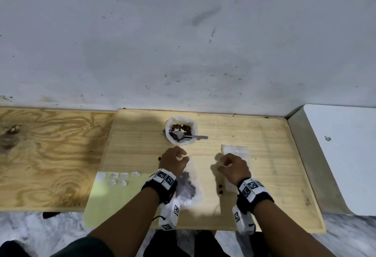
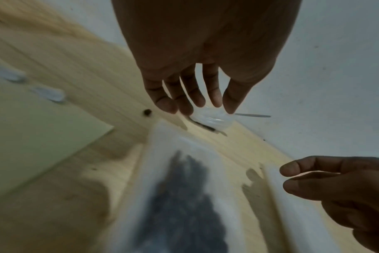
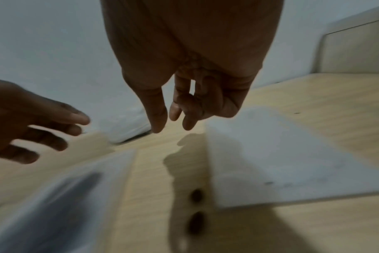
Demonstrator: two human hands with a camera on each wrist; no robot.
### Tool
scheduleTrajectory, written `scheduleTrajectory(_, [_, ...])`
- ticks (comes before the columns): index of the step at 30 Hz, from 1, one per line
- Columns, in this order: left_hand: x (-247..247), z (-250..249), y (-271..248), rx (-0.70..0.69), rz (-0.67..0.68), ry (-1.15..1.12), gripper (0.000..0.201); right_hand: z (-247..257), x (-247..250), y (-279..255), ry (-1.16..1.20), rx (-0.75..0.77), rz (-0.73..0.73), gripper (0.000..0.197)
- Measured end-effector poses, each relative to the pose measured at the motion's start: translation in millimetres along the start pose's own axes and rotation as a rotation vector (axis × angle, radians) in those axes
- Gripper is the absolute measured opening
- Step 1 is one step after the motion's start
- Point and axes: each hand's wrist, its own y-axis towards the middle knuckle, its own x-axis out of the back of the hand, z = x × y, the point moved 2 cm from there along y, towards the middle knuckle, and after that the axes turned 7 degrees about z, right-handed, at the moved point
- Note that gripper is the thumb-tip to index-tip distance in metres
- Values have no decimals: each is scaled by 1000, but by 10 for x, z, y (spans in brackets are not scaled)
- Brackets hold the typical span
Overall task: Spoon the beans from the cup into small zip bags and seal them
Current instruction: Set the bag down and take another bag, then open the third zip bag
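Observation:
A clear plastic cup (image 1: 181,131) of brown beans stands at the back of the wooden board, with a grey spoon (image 1: 195,137) lying in it, handle to the right. A zip bag (image 1: 188,187) holding dark beans lies flat by my left wrist; it shows blurred in the left wrist view (image 2: 184,196). My left hand (image 1: 183,158) hovers over the bag's far end with relaxed, empty fingers (image 2: 214,97). My right hand (image 1: 222,164) hangs loosely curled and empty (image 3: 171,123) beside a stack of empty bags (image 1: 236,155).
Two loose beans (image 1: 220,188) lie between the bag and the stack, and another (image 1: 159,158) sits left of my left hand. Several small white scraps (image 1: 120,177) rest near a pale green sheet (image 1: 114,195). A white surface (image 1: 345,155) borders the board on the right.

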Motion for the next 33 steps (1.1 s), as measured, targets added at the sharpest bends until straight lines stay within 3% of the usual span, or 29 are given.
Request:
scheduleTrajectory(3, [-328, -264, 46, -4, 115, -64, 8, -299, 265, 108, 36, -111, -87, 39])
scheduleTrajectory(7, [-793, -468, 125, 96, 263, -163, 18, -600, 440, 202, 77, -223, -110, 58])
scheduleTrajectory(12, [-1153, -597, 234, 177, 293, -169, 15, -757, 443, 289, 97, -247, -73, 69])
scheduleTrajectory(15, [-1275, -651, 297, 217, 297, -189, 15, -804, 451, 353, 123, -251, -47, 66])
scheduleTrajectory(20, [-1333, -658, 390, 234, 317, -216, 15, -867, 551, 398, 167, -226, -111, 27])
scheduleTrajectory(25, [-1330, -647, 395, 212, 344, -220, 14, -948, 616, 383, 214, -204, -154, 24])
scheduleTrajectory(28, [-1275, -668, 377, 148, 332, -222, 18, -938, 667, 374, 451, -73, -161, 23])
scheduleTrajectory(33, [-1002, -743, 296, -6, 220, -288, 20, -694, 760, 252, 685, -9, 109, 28])
